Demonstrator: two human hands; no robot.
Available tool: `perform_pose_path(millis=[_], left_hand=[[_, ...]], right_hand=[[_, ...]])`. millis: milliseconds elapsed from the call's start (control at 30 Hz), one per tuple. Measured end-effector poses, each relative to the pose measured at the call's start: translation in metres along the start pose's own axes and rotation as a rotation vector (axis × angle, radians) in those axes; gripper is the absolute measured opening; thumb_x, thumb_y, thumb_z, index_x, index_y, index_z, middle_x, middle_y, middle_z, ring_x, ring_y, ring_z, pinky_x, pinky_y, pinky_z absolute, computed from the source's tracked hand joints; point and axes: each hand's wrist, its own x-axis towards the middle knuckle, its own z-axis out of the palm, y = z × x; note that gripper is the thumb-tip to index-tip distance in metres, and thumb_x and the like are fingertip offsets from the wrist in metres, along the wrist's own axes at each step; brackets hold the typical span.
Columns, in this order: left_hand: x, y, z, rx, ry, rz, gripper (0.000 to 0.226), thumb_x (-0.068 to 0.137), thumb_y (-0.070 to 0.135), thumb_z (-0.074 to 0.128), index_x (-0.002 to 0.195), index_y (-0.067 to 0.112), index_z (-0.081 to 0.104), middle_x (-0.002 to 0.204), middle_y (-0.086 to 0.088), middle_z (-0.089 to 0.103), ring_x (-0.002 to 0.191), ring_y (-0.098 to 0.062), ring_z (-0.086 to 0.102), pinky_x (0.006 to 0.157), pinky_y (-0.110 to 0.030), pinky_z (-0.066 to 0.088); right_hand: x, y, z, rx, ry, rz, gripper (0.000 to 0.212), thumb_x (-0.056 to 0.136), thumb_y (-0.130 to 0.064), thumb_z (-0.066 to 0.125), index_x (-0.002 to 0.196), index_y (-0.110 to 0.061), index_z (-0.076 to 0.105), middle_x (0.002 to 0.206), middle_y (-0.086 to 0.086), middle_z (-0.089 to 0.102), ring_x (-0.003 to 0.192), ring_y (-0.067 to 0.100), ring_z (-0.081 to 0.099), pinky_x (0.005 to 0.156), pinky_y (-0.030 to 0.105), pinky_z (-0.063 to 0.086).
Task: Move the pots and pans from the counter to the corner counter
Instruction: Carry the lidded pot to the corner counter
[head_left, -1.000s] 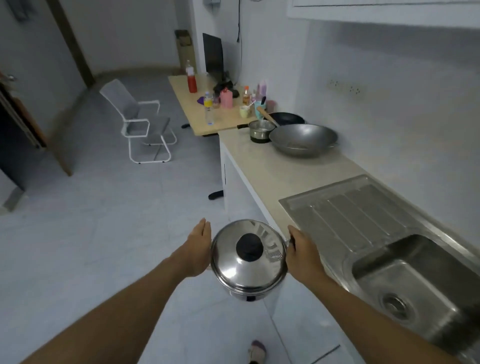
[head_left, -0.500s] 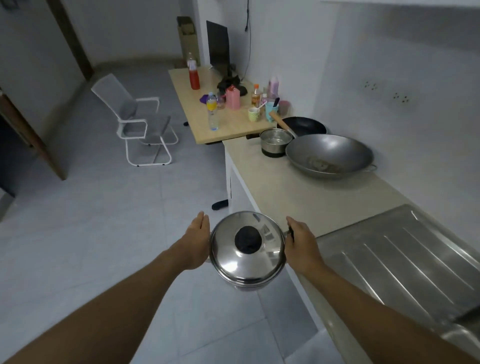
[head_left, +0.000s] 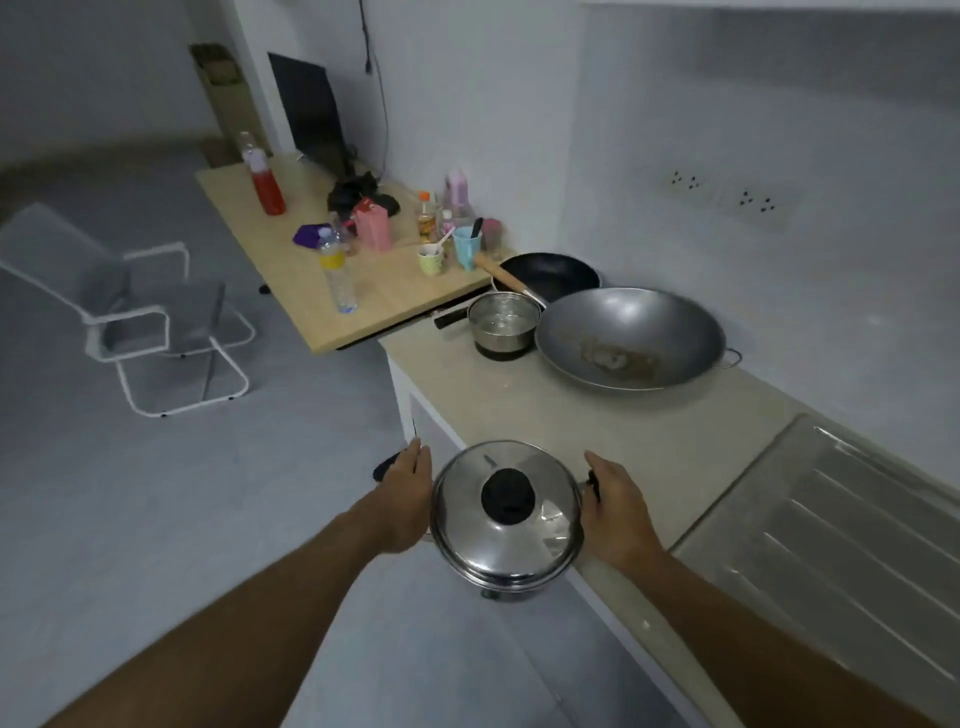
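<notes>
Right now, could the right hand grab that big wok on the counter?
Probably not yet: the right hand grips a handle of the lidded pot, as does the left hand, and the wok sits well ahead across bare counter.

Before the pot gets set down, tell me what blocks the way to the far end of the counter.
Nothing blocks the bare counter just ahead of the lidded pot. At the far end, the wok, small saucepan and black frying pan crowd the corner.

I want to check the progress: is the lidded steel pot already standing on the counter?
No, the lidded steel pot is held in the air by the left hand and right hand, beside the counter edge.
</notes>
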Motion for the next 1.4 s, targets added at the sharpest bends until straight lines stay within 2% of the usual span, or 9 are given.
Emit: perform_pose_path(millis=[100,267,600,867,967,1033,1067,1233,1400], left_hand=[[0.043,-0.008,-0.021,-0.032,0.045,0.071,0.06,0.103,0.005,0.035,0.154,-0.005,0.006,0.164,-0.022,0.0,0.151,-0.036,0.006,0.123,-0.04,0.013],[0.105,-0.023,-0.03,0.024,-0.068,0.118,0.075,0.102,0.004,0.041,0.151,-0.004,-0.016,0.161,-0.019,-0.023,0.151,-0.032,-0.011,0.122,-0.036,0.005],[0.225,-0.027,-0.048,0.1,-0.125,0.177,0.075,0.102,0.003,0.041,0.151,-0.006,-0.015,0.159,-0.022,-0.025,0.15,-0.035,-0.013,0.124,-0.041,0.005],[0.289,-0.03,-0.055,0.006,-0.137,0.201,0.071,0.104,0.01,0.039,0.152,-0.005,-0.011,0.161,-0.023,-0.017,0.151,-0.035,-0.01,0.123,-0.037,0.001],[0.305,-0.018,-0.066,-0.221,-0.066,0.274,0.055,0.108,0.027,0.025,0.157,0.008,0.007,0.165,-0.011,0.005,0.152,-0.026,0.005,0.116,-0.023,0.011],[0.312,-0.013,-0.069,-0.173,-0.026,0.337,0.051,0.109,0.021,0.024,0.156,0.007,0.013,0.165,-0.009,0.011,0.15,-0.022,0.013,0.102,-0.004,0.016],[0.315,-0.015,-0.07,-0.239,-0.075,0.35,0.052,0.109,0.021,0.027,0.156,0.005,0.012,0.164,-0.01,0.011,0.149,-0.023,0.013,0.104,-0.004,0.017],[0.349,-0.031,-0.074,-0.072,-0.104,0.412,0.077,0.102,0.047,0.038,0.156,0.003,0.004,0.165,-0.015,0.002,0.151,-0.028,0.005,0.121,-0.035,0.008],[0.386,-0.036,-0.077,0.012,-0.069,0.451,0.089,0.096,0.063,0.036,0.158,0.011,-0.002,0.166,-0.007,-0.006,0.152,-0.022,-0.005,0.121,-0.039,0.004]], right_hand=[[0.022,-0.011,0.01,0.023,0.065,0.057,0.046,0.1,-0.006,0.044,0.146,-0.005,0.042,0.145,0.017,0.046,0.13,0.029,0.048,0.11,0.033,0.034],[0.056,-0.01,0.016,0.009,0.106,0.133,0.047,0.099,-0.005,0.044,0.146,-0.003,0.042,0.142,0.019,0.048,0.128,0.03,0.049,0.109,0.034,0.035],[0.162,-0.004,0.027,0.018,0.133,0.193,0.044,0.101,-0.009,0.044,0.145,-0.004,0.044,0.139,0.018,0.049,0.125,0.03,0.049,0.104,0.031,0.035],[0.205,-0.004,0.043,0.038,0.23,0.253,0.027,0.1,-0.007,0.044,0.122,-0.002,0.056,0.119,0.017,0.057,0.109,0.031,0.054,0.088,0.028,0.035],[0.213,-0.011,0.051,0.031,0.323,0.258,0.031,0.097,-0.003,0.048,0.127,0.001,0.057,0.117,0.021,0.06,0.108,0.035,0.055,0.088,0.031,0.039],[0.214,-0.016,0.057,0.012,0.406,0.269,0.031,0.094,-0.002,0.055,0.125,0.005,0.058,0.11,0.024,0.06,0.102,0.039,0.056,0.088,0.037,0.044],[0.214,-0.018,0.06,-0.028,0.451,0.276,0.033,0.092,-0.004,0.062,0.124,0.006,0.059,0.107,0.025,0.06,0.099,0.041,0.056,0.087,0.044,0.047],[0.221,-0.03,0.07,-0.223,0.541,0.368,0.062,0.083,-0.032,0.077,0.13,0.003,0.058,0.131,0.029,0.055,0.12,0.046,0.051,0.097,0.055,0.044],[0.237,-0.045,0.081,-0.253,0.526,0.463,0.074,0.091,-0.048,0.062,0.145,0.0,0.044,0.155,0.023,0.035,0.146,0.039,0.026,0.118,0.052,0.023]])
